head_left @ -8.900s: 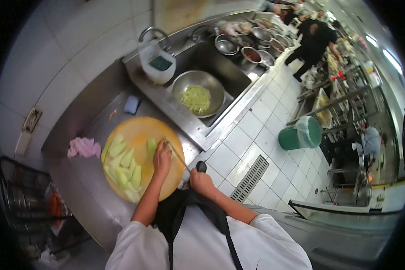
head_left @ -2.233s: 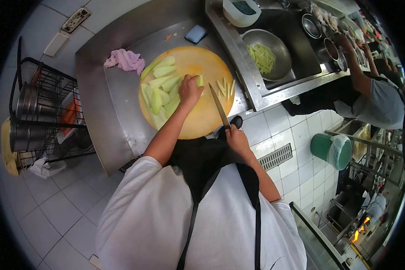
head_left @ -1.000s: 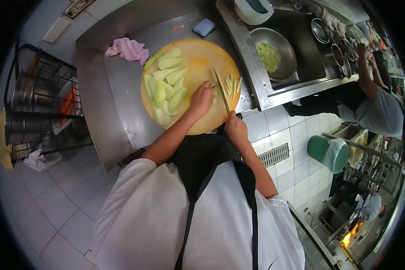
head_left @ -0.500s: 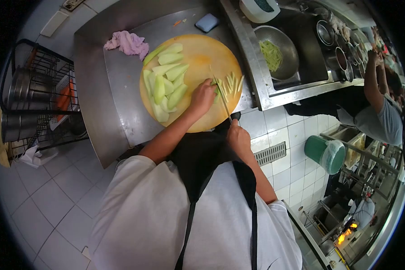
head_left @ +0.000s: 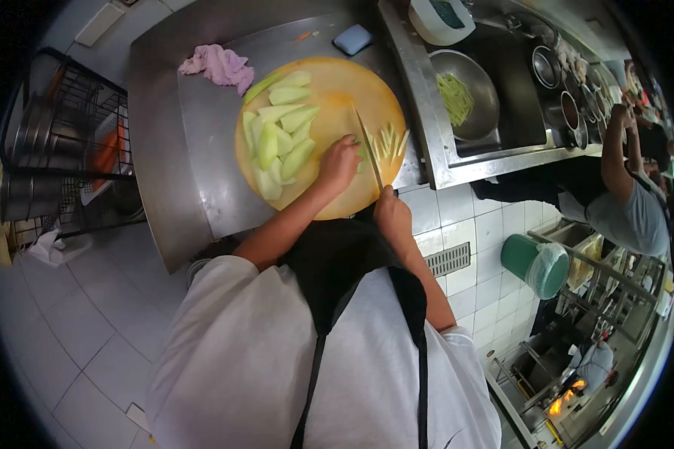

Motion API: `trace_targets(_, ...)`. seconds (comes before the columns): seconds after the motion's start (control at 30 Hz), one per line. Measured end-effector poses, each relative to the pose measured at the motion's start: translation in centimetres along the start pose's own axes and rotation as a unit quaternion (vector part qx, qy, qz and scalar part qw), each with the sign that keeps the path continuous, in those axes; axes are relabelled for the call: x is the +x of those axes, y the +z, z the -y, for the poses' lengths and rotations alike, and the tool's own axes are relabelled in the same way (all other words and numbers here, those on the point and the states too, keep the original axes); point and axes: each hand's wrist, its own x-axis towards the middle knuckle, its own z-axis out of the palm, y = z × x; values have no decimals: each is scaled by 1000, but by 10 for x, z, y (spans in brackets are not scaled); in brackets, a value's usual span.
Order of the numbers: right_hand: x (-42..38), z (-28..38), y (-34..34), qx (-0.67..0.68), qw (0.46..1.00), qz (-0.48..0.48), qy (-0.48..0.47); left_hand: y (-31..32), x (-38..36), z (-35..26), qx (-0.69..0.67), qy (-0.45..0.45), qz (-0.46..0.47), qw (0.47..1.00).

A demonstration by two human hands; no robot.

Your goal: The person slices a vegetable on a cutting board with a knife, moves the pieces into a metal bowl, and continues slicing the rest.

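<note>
On a round, yellowish cutting board [head_left: 335,101], my left hand [head_left: 339,165] curls its fingers over a pale green vegetable piece [head_left: 362,156], mostly hidden by the fingers. My right hand [head_left: 393,217] grips the handle of a knife [head_left: 370,147]. The blade points away from me and lies along the right side of that piece, close to my left fingertips. Thin cut strips [head_left: 389,142] are spread right of the blade. Several larger pale green wedges [head_left: 283,142] are heaped on the board's left part.
A pink cloth [head_left: 217,66] and a blue sponge [head_left: 353,40] lie on the steel counter [head_left: 202,165]. To the right, a metal bowl [head_left: 483,93] holds green strips beside a white container [head_left: 442,21]. A wire rack [head_left: 75,135] stands left; a person [head_left: 629,202] works at far right.
My right hand and the knife handle have moved slightly forward, away from my body. My left hand stays on the vegetable piece. The whole view has shifted a little.
</note>
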Motion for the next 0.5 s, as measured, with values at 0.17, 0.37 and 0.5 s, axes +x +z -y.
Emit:
trace_targets(0.17, -17, 0, -9, -4, 1000, 16, 10, 0, 0, -3, 7, 0, 0, 1000)
trace_targets(0.37, -28, -1, -19, -9, 999, 31, 3, 3, 1, -3, 11, -5, -6, 1000)
trace_targets(0.5, -21, -2, -10, 1, 999, 30, 12, -1, 2, -6, 13, -14, 11, 1000)
